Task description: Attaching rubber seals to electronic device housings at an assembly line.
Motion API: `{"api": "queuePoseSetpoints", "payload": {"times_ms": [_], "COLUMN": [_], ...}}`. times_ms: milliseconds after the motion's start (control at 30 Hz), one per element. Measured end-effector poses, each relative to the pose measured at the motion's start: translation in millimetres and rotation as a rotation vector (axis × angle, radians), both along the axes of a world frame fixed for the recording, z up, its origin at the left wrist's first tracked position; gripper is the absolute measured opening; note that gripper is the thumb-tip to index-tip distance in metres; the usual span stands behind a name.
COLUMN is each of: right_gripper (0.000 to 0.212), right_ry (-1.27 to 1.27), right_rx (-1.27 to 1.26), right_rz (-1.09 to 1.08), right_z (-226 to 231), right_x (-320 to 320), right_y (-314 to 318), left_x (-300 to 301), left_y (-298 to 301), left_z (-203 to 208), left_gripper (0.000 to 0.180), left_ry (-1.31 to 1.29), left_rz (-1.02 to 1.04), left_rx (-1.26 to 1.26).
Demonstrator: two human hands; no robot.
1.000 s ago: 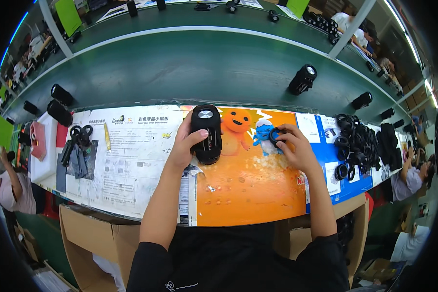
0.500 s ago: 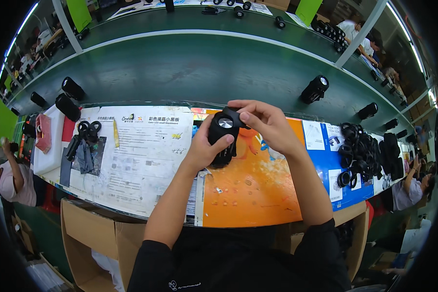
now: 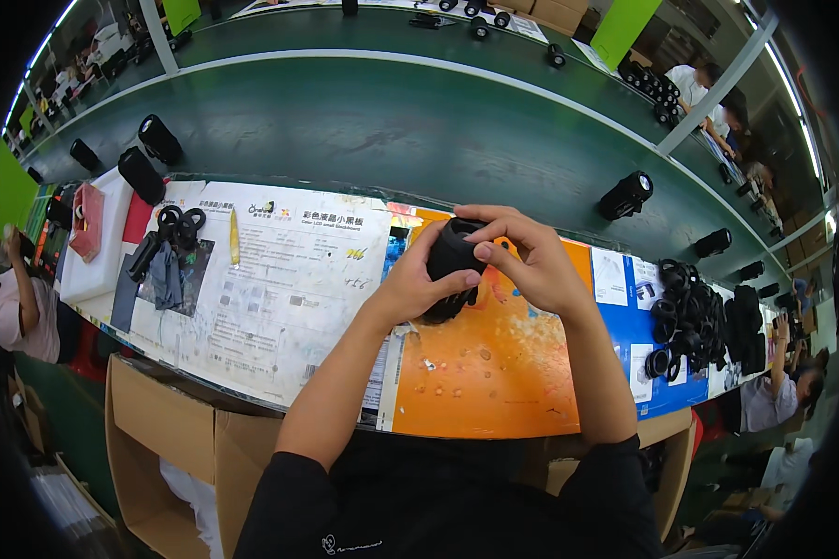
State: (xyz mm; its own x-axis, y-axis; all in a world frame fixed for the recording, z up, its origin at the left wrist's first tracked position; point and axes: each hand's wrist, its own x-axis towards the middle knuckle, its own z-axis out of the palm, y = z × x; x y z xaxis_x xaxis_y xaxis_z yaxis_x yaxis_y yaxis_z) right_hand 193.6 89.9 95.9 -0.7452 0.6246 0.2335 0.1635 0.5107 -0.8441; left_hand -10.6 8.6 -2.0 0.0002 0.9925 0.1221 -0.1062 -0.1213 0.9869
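A black cylindrical speaker [image 3: 453,306] stands roughly upright above the orange sheet [image 3: 494,373] on the bench in front of me. My left hand [image 3: 419,284] wraps round its left side, with the thumb across the front. At the speaker's upper end sits a black ring [image 3: 455,244], dark in the middle. My right hand [image 3: 536,261] grips this ring from the right, its fingers over the far rim and its thumb close to the near side. The speaker's silver end disc is out of sight.
Black rings [image 3: 690,312] lie heaped on a blue sheet at right. Scissors [image 3: 182,224] and a yellow cutter [image 3: 235,238] lie at left by a white foam block [image 3: 93,252]. More speakers [image 3: 626,196] stand on the green conveyor [image 3: 373,140]. A cardboard box [image 3: 163,419] is below.
The black ring has moved from beside the speaker's upper end onto it, covering the silver disc. My right hand has come over with it. The whole view has shifted slightly.
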Motion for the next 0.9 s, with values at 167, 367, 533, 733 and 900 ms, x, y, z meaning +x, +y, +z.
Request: {"api": "queuePoseSetpoints", "payload": {"times_ms": [167,367,533,733,900], "right_gripper": [0.032,0.045,0.048,0.048,0.051], "right_ry": [0.005,-0.047,-0.036,-0.004,0.004], "right_rx": [0.089,0.178,0.209,0.205,0.237], "right_rz": [0.008,0.086,0.106,0.098,0.090], "right_z": [5.5,6.5,4.9,-0.3,-0.3], "right_x": [-1.9,2.0,5.5,3.8,6.2], "right_y": [-6.5,-4.7,-2.1,-1.6,-6.3], "left_x": [-0.6,0.9,0.5,-1.8,0.3], "left_y": [-1.6,-3.5,-1.9,-1.5,-2.3], "left_z": [1.8,2.2,0.7,-1.1,0.2], "left_gripper": [0.101,0.104,0.107,0.101,0.093], "left_ry": [0.034,0.055,0.036,0.004,-0.010], "left_rz": [-0.013,-0.008,-0.054,-0.053,-0.045], "left_rx": [0.009,0.044,0.050,0.063,0.113]}}
